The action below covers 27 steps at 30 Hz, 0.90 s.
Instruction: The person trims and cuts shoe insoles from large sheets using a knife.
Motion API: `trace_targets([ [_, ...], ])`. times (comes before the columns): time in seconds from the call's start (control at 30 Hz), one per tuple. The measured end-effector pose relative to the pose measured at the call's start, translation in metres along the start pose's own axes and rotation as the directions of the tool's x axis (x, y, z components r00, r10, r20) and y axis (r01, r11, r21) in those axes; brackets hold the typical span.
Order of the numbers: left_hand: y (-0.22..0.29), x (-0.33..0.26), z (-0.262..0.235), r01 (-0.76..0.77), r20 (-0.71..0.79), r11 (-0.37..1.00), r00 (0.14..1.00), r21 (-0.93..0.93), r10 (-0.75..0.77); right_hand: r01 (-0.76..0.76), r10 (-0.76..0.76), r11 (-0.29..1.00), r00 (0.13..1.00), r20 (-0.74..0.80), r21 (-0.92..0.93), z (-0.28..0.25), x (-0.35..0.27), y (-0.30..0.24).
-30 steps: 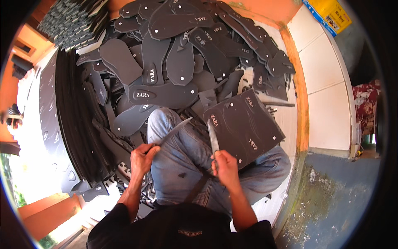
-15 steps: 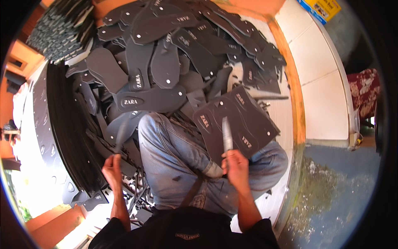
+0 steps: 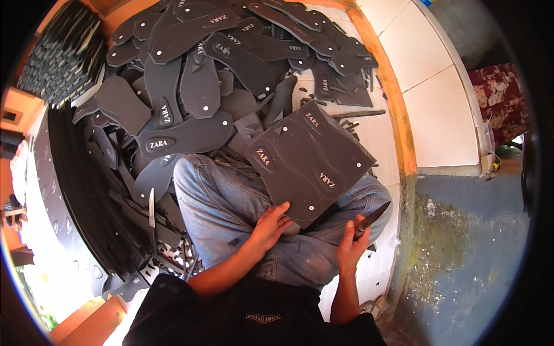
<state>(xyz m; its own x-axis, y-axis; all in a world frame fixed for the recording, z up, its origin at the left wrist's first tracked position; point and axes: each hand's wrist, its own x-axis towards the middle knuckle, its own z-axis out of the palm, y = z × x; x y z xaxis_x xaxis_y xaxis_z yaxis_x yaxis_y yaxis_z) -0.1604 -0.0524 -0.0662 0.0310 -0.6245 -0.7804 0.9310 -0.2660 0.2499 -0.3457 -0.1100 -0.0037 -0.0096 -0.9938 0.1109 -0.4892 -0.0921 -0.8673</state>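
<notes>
Across my lap lies a black foam sheet with sandal-sole outlines and pale lettering pressed into it. My left hand has its fingers at the sheet's near left corner, gripping the edge. Over my right knee, my right hand is closed round the handle of a knife, its dark blade angled up and to the right, apart from the sheet. A second knife with a narrow, bright blade rests among the scraps to the left of my legs, its tip pointing away from me.
A heap of cut black foam soles spreads beyond my knees. To the left stand a long row of black sheets and a stack of dark strips. Thin offcuts litter the floor. An orange-edged tiled ledge runs along the right.
My left hand has let go of the second knife on the left and come across to the sheet's corner. The right-hand knife has moved off the sheet, rightward. My view has shifted slightly.
</notes>
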Motion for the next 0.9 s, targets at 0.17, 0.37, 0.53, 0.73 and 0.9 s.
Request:
trace_targets([
  [0.17,-0.009,0.011,0.028,-0.166,-0.091,0.986,0.982,-0.016,0.164,-0.145,0.136,0.988,0.981,0.142,0.057,-0.008,0.003,0.004],
  [0.37,0.020,-0.077,0.021,-0.320,-0.069,0.947,0.946,-0.029,0.318,-0.216,0.148,0.958,0.934,0.325,0.186,-0.019,-0.007,-0.021],
  [0.53,0.030,-0.097,0.011,-0.271,-0.175,0.962,0.949,-0.040,0.261,-0.247,0.234,0.967,0.739,0.632,-0.069,-0.024,-0.025,-0.028],
  [0.73,0.028,-0.095,0.015,-0.221,-0.156,0.972,0.966,-0.083,0.206,-0.221,0.319,0.948,0.663,0.678,-0.231,-0.037,-0.047,-0.040],
  [0.9,0.026,-0.095,0.016,-0.201,-0.173,0.976,0.968,-0.086,0.184,-0.244,0.367,0.930,0.626,0.688,-0.274,-0.042,-0.060,-0.031],
])
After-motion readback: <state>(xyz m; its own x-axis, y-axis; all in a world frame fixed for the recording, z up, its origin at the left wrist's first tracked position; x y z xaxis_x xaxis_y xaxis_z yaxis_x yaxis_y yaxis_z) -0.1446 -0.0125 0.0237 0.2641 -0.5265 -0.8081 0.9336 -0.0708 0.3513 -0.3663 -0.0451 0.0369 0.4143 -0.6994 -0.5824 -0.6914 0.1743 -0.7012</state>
